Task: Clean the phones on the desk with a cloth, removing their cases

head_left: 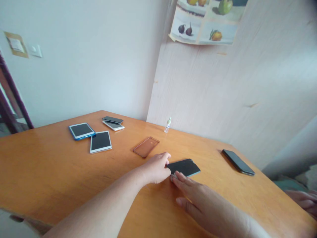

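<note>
A dark smartphone (185,167) lies flat on the wooden table in front of me, screen side up. My left hand (157,168) grips its left end between thumb and fingers. At the near left corner of the phone, my right hand (195,195) has its fingers together, pressing a small whitish wipe (174,176) against the edge. Most of the wipe is hidden under the fingertips. Just beyond my left hand lies an empty brownish translucent phone case (146,147). Farther back stands a small clear spray bottle (167,125).
A blue-cased tablet (81,131) overlaps a white tablet (101,142) at the left. Behind them, a dark phone (113,119) rests partly over a white phone (114,125). Another dark phone (238,162) lies at the right. Another person's hand (303,200) shows beyond the right table edge.
</note>
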Action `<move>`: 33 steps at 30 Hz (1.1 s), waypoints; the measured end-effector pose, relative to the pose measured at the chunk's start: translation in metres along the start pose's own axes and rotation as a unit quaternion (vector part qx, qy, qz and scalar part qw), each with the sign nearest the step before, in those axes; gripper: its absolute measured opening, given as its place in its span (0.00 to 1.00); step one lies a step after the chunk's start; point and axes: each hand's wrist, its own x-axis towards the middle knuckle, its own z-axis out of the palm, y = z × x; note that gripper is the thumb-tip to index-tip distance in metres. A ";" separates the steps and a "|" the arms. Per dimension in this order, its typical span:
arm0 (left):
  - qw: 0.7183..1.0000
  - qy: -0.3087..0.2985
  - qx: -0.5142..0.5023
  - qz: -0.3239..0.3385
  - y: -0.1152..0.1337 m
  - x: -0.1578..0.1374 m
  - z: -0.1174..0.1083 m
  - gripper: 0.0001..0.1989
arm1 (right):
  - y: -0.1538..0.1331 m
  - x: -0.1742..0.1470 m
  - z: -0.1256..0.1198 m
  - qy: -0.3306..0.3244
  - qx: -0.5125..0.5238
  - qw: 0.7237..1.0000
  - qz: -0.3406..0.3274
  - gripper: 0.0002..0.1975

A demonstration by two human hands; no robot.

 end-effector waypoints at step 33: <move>0.994 0.005 -0.089 -0.068 -0.004 0.008 0.002 0.23 | 0.047 0.031 0.012 0.115 -0.031 0.992 0.045 0.30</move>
